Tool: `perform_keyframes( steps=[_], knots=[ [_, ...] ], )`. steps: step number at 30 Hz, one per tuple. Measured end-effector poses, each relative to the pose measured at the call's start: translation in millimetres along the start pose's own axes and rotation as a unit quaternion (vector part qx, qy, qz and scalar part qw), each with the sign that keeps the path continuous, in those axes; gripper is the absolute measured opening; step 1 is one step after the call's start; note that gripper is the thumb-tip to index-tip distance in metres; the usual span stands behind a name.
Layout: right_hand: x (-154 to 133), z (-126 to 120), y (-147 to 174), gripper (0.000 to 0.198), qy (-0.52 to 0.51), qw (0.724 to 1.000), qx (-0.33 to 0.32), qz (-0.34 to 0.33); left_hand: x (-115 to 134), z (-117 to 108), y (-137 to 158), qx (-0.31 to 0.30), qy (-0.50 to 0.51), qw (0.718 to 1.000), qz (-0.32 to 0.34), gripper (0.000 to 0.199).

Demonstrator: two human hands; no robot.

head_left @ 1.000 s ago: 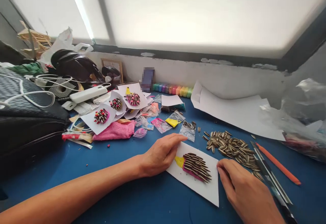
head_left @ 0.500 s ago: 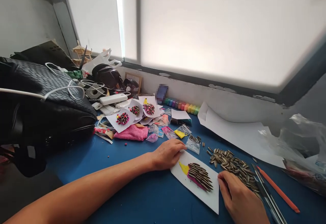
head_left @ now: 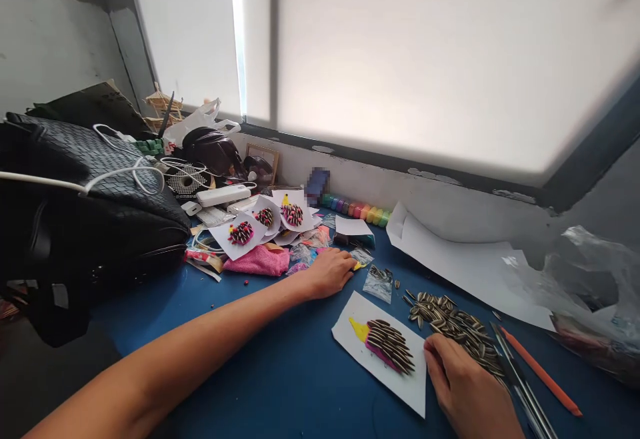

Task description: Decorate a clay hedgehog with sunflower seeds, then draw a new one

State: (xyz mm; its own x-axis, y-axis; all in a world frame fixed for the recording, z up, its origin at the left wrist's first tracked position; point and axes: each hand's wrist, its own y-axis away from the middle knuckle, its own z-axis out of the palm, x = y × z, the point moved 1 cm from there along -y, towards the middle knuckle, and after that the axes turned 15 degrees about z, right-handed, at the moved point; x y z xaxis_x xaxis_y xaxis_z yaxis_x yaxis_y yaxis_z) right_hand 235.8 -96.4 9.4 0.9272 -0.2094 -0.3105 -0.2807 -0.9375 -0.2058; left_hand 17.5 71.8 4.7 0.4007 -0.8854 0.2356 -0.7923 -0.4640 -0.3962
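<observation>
A white paper card (head_left: 350, 352) lies on the blue tabletop, bearing a hedgehog figure (head_left: 390, 346) with a yellow clay head, a magenta clay body and striped sunflower seeds as spines. At the card's right edge, my right hand (head_left: 470, 386) has thumb and forefinger closed on the paper. My left hand (head_left: 330, 274) is beyond the card, over the small plastic bags of clay; its fingers are bent but apart, the tips beside the bag with yellow clay (head_left: 359, 264). What lies under that palm is hidden. A heap of sunflower seeds (head_left: 455, 322) sits beside my right hand.
Finished-looking hedgehog cards (head_left: 245, 234) lie above a pink cloth (head_left: 257, 260). A black bag (head_left: 125, 226) fills the left. A row of coloured clay pots (head_left: 355, 210) lines the wall. Right are white paper (head_left: 460, 266), pens (head_left: 525, 386) and an orange stick (head_left: 543, 372).
My left hand has let go of the card's upper left corner and moved away to the clay bags, covering the pink one. My right hand stays at the card's right edge.
</observation>
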Motion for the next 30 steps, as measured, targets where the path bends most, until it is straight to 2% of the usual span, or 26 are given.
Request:
perform_keyframes(
  steps=[5,8,11,16,20,22,26,30],
  knots=[
    [-2,-3,1,0.025,-0.038,0.998,-0.028,0.036,-4,-3,-2,0.083,0.087,0.992,-0.041,0.020],
    [-2,-4,1,0.025,-0.077,0.994,-0.041,0.061,1,-13,0,0.137,0.187,0.969,-0.078,0.017],
    [-5,-8,0,0.026,-0.129,0.987,-0.051,0.086,14,-21,1,0.151,0.331,0.925,-0.113,0.023],
    [-20,-21,-2,0.042,-0.245,0.957,-0.084,0.133,46,-19,-1,0.106,0.549,0.819,-0.130,0.021],
    [-39,-27,-11,0.066,-0.342,0.918,-0.129,0.155,59,-15,0,0.080,0.631,0.758,-0.143,0.021],
    [-47,-28,-16,0.067,-0.367,0.904,-0.143,0.168,60,-14,1,0.079,0.655,0.737,-0.146,0.022],
    [-55,-24,-24,0.057,-0.395,0.886,-0.159,0.183,60,-17,1,0.080,0.681,0.714,-0.144,0.025],
    [-54,-23,-23,0.050,-0.415,0.878,-0.161,0.179,64,-20,1,0.074,0.672,0.725,-0.133,0.018]
  ],
)
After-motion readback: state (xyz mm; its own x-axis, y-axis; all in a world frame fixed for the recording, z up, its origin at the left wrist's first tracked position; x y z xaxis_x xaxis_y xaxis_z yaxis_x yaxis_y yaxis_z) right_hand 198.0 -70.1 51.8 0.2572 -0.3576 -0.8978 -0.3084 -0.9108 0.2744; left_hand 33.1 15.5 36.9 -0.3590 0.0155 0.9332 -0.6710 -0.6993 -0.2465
